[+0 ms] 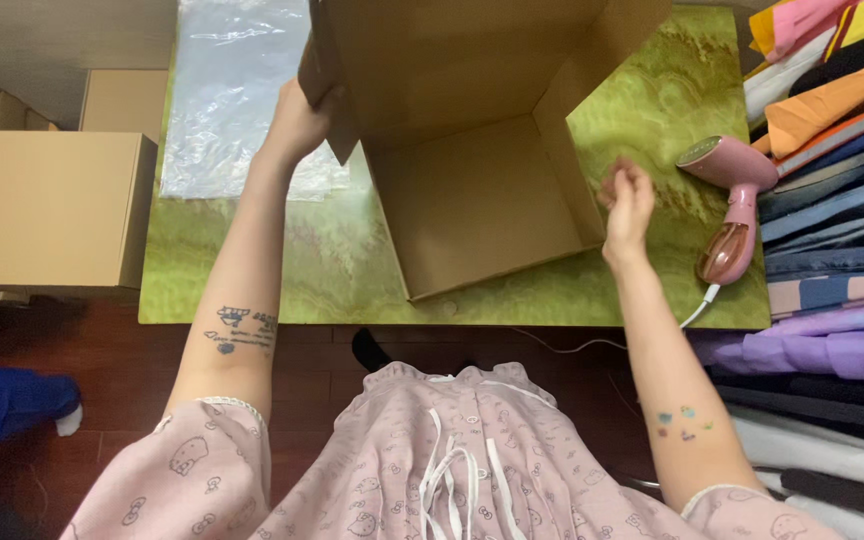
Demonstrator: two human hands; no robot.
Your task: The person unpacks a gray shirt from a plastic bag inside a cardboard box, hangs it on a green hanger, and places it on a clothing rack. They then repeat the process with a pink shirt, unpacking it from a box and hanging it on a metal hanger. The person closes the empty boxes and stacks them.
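R hand (629,203) hovers open, fingers loose, just beside box's right wall, not touching. Cardboard box (472,150) sits open w/ base near desk (352,270) front edge, centre. L hand (302,122) grips its left flap. Pink steamer (732,205) at desk's right edge; plastic bags (227,90) back-left.

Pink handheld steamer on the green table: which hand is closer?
Right. The right hand hovers open just left of the steamer, not touching; the left hand grips the cardboard box flap across the table.
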